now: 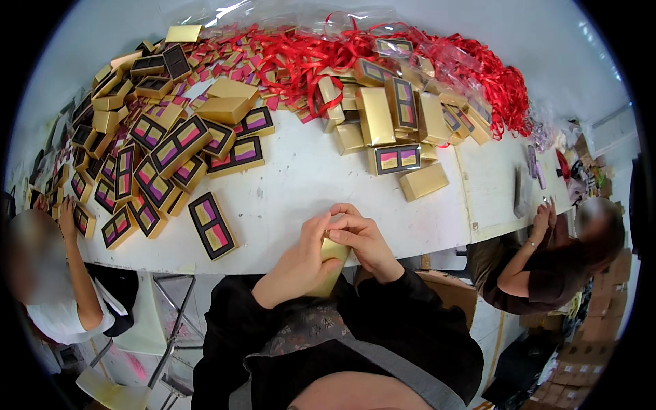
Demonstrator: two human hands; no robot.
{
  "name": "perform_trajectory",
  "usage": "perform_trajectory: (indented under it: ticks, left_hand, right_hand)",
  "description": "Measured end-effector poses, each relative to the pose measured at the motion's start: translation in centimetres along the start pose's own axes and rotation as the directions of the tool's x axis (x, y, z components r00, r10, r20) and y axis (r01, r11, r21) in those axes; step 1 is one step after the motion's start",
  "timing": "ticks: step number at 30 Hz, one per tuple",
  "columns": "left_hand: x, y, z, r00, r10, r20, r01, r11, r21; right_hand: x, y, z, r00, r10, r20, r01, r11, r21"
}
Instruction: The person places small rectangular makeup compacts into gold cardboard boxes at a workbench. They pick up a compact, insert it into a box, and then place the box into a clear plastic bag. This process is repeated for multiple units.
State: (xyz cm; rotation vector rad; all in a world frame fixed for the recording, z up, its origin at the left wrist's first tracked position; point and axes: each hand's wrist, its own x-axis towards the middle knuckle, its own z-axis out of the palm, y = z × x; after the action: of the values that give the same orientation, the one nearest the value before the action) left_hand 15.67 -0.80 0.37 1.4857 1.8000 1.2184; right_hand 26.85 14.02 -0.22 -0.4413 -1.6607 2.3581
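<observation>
A gold box [331, 268] is held close to my body at the table's front edge. My left hand [301, 263] grips its left side, thumb along the gold face. Around the top end curl the fingers of my right hand [365, 242], meeting the left fingertips; what they pinch there is hidden. To the left on the white table lies a single box [212, 225] with a dark tray and pink, purple and gold pieces in two windows. Beyond it is a pile of similar boxes [164, 150].
More gold boxes [375, 116], some wrapped in clear film, are heaped at the far right-centre. Behind them runs a tangle of red ribbon [478, 75]. Small coloured pieces [225, 61] spread at the back. Other people sit at the left [61, 294] and right [540, 273].
</observation>
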Motion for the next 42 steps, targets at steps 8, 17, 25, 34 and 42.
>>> perform_trajectory:
  ticks: [8,17,25,34,42]
  left_hand:
    - [-0.3,0.4,-1.7,0.998,0.047,0.032,-0.046,0.998,-0.04]
    - [0.3,-1.6,-2.8,0.917,0.029,-0.397,0.019,0.993,0.116]
    - [-0.5,-4.4,-2.2,0.881,0.064,-0.469,0.035,0.979,0.199]
    - [-1.8,-5.6,-2.6,0.898,-0.151,-0.413,-0.061,0.887,-0.457]
    - [-8.0,-1.9,-8.4,0.706,-0.351,-0.615,-0.555,0.265,-0.788]
  right_hand:
    - [-2.7,-0.7,1.5,0.983,-0.119,0.143,0.151,0.958,-0.244]
    - [-0.1,-12.8,-12.8,0.417,-0.895,0.161,-0.317,-0.309,-0.897]
    - [21.9,-17.2,-18.9,0.502,-0.812,0.298,-0.091,-0.393,-0.915]
    - [24.0,-14.7,-6.4,0.519,-0.801,0.299,0.186,-0.235,-0.954]
    - [7.5,-2.8,10.8,0.558,-0.23,0.798,0.827,0.24,-0.509]
